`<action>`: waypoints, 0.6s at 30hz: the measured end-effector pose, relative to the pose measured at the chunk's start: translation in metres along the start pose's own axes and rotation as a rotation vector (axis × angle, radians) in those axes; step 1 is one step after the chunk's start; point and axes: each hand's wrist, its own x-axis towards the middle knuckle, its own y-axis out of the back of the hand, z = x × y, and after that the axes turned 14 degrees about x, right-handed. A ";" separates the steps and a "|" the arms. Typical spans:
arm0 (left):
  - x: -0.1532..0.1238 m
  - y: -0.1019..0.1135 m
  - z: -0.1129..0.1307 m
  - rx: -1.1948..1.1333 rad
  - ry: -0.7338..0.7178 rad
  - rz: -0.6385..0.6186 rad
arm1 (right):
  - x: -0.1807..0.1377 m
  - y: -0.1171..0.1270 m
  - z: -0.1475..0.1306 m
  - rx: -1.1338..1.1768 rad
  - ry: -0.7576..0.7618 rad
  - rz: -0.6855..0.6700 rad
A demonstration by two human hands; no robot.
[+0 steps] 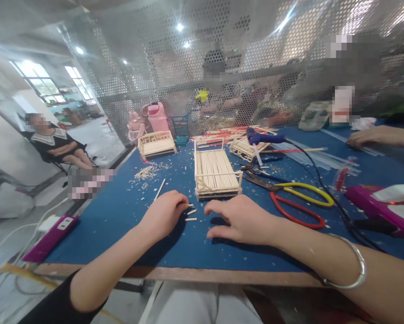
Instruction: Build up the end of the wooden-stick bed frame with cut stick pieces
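My left hand [164, 213] rests on the blue tabletop [121, 211], fingers curled together at several short wooden stick pieces [190, 212]; what it pinches is hidden. My right hand [238, 219] lies just right of those pieces, palm down, fingers loosely curved, holding nothing I can see. A silver bangle [352, 265] circles my right wrist. Just beyond both hands stands a small bed-like frame [216, 173] built of pale wooden sticks.
Scissors with red and yellow handles [298, 200] lie right of the frame; a blue glue gun [261, 137] with a black cable sits behind. More stick models [156, 144], wood scraps [144, 173] and a magenta device [380, 209] are around. Another person's hand [369, 136] rests far right; people sit beyond a mesh screen.
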 end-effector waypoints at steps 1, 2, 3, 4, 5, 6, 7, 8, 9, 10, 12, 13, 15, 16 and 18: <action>-0.004 0.001 0.003 -0.012 0.011 0.022 | 0.000 0.000 0.001 0.016 -0.007 0.078; -0.008 0.002 0.008 -0.032 0.016 0.048 | 0.000 0.000 0.003 0.042 -0.005 0.155; -0.011 0.003 0.012 -0.064 0.012 0.075 | 0.001 0.000 0.004 0.068 0.007 0.220; -0.014 0.004 0.017 -0.099 -0.008 0.095 | 0.001 0.000 0.006 0.090 0.030 0.262; -0.015 0.004 0.022 -0.128 -0.036 0.112 | 0.001 0.000 0.007 0.106 0.060 0.284; -0.016 0.004 0.026 -0.154 -0.063 0.131 | 0.002 -0.001 0.007 0.112 0.093 0.295; -0.016 0.003 0.029 -0.174 -0.087 0.150 | 0.002 -0.001 0.008 0.114 0.125 0.300; -0.015 0.002 0.031 -0.192 -0.101 0.172 | 0.002 -0.001 0.008 0.113 0.149 0.308; -0.014 0.000 0.033 -0.208 -0.106 0.199 | 0.002 0.000 0.008 0.113 0.167 0.316; -0.013 -0.001 0.033 -0.225 -0.109 0.224 | 0.002 0.000 0.008 0.115 0.178 0.324; -0.011 -0.002 0.034 -0.256 -0.121 0.243 | 0.002 0.003 0.008 0.121 0.189 0.322; -0.010 -0.002 0.033 -0.273 -0.118 0.242 | 0.002 0.004 0.008 0.123 0.187 0.323; -0.006 0.000 0.031 -0.350 -0.042 0.269 | 0.002 0.007 0.010 0.113 0.153 0.364; -0.003 0.002 0.029 -0.413 0.033 0.301 | 0.002 0.007 0.011 0.096 0.119 0.407; 0.008 0.004 0.023 -0.557 0.202 0.381 | 0.004 0.007 0.015 0.035 0.043 0.509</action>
